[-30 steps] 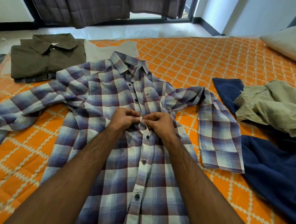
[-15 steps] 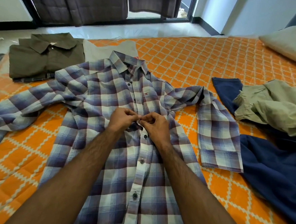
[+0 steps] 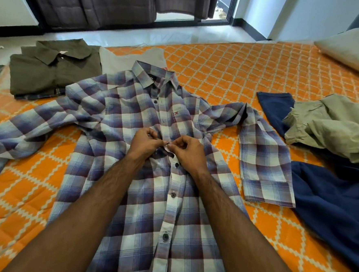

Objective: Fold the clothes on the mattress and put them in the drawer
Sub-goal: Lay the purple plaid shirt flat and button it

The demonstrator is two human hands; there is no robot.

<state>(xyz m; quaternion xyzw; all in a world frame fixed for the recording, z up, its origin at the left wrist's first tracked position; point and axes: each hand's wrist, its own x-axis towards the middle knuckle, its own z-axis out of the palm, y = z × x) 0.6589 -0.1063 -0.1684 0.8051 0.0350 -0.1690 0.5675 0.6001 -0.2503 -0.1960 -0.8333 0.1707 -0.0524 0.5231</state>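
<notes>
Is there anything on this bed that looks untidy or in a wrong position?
Yes. The khaki garment lies crumpled on the dark blue garment at the right, both unfolded, unlike the folded olive shirt at the far left. The plaid shirt has its right sleeve bent back on itself.

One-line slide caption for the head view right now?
Both hands, left hand and right hand, pinch the plaid shirt placket mid-chest on the orange mattress.

My fingers (image 3: 174, 145) perhaps hiding a button, plaid shirt (image 3: 133, 115) hem cut off below, pillow (image 3: 354, 52) cropped at right.
</notes>
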